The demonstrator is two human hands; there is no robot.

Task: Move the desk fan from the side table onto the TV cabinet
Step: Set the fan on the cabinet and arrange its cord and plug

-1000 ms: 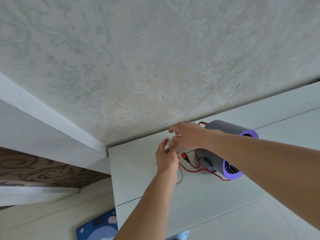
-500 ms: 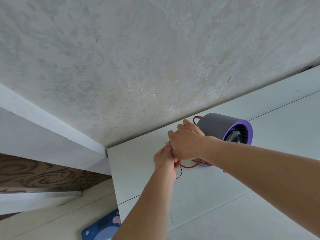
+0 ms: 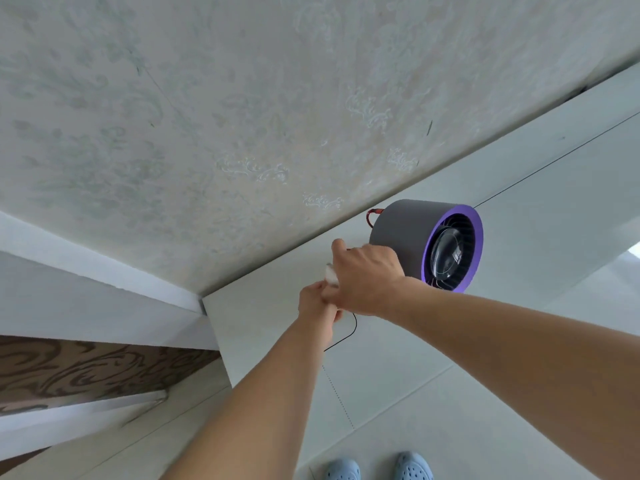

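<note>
The desk fan [image 3: 412, 233], a grey drum with a purple front ring, stands on the white TV cabinet top [image 3: 519, 202] close to the wall, its grille facing right and toward me. A red cable [image 3: 372, 214] loops behind its rear. My right hand [image 3: 367, 275] sits just left of the fan, fingers curled round a small white thing [image 3: 330, 273]. My left hand [image 3: 317, 303] is right below it, touching it, fingers curled at the same bundle; what it grips is hidden. A thin black wire [image 3: 348, 336] curves out beneath both hands.
A patterned pale wall [image 3: 277, 116] rises directly behind the cabinet. The cabinet's left end [image 3: 216, 327] drops to a brown patterned panel [image 3: 86, 368]. Pale floor tiles lie below, with my blue clogs [image 3: 377, 469] at the bottom edge.
The fan's front has swung round toward me and the red cable coil beside its base is gone from sight. Both hands have closed together left of the fan.
</note>
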